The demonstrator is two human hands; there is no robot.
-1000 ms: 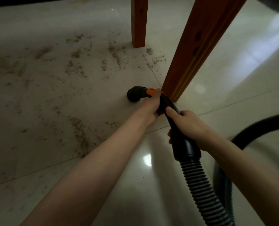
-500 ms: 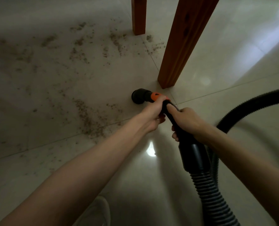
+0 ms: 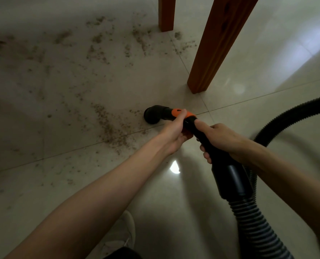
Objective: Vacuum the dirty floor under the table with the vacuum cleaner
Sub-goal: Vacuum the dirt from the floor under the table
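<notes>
The vacuum wand [image 3: 202, 135] is being gripped by the left hand [image 3: 174, 131] and right hand [image 3: 220, 139], fingers wrapped around it, so the nozzle [image 3: 152, 114] is being steered against the dirt [image 3: 110, 126].

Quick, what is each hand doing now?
Left hand: closed, holding the nozzle at its orange collar.
Right hand: closed, holding the black tube.

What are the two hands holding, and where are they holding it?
Both grip the vacuum wand: the left hand at its orange collar near the nozzle, the right hand on the black handle behind.
</notes>
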